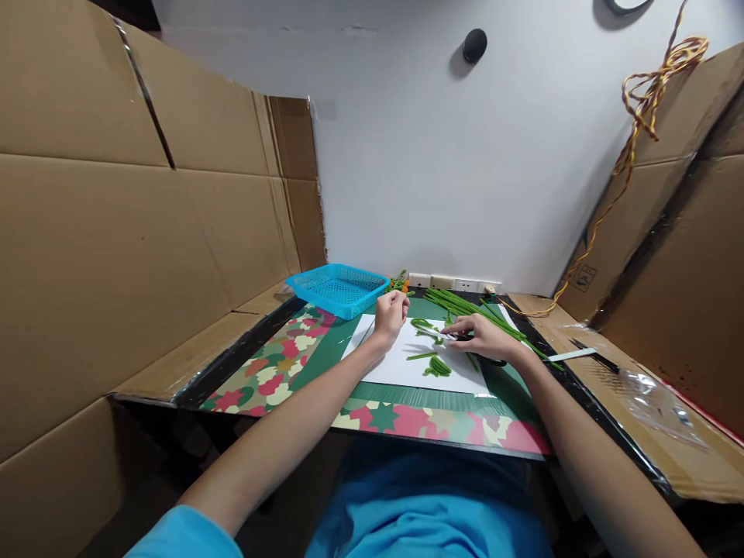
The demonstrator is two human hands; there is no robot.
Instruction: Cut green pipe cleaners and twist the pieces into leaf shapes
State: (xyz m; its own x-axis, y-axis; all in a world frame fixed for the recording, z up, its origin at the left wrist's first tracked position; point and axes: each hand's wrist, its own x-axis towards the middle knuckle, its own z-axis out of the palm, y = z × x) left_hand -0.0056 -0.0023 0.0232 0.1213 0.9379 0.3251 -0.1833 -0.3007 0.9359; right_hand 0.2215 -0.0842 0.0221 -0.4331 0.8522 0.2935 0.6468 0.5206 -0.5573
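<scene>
My left hand (390, 316) is closed in a fist above the left part of a white sheet of paper (401, 370); whatever its fingers hold is hidden. My right hand (481, 338) is over the paper's right side, its fingers closed at the dark handles of a pair of scissors (431, 332), blades pointing left. Around the blades lie bent green fuzzy stems, like pipe cleaners. A small cluster of curved green pieces (438, 366) rests nearer me, beside a short straight green piece (421, 356). Long green stems (465, 304) lie in a bundle behind my right hand.
A blue plastic basket (339, 293) stands at the back left, with orange and green pieces (400, 284) beside it. Power sockets (442, 283) line the wall. On the right cardboard lie a black pen-like tool (604, 359) and a clear plastic bag (659, 403). Cardboard walls (145, 232) flank the table.
</scene>
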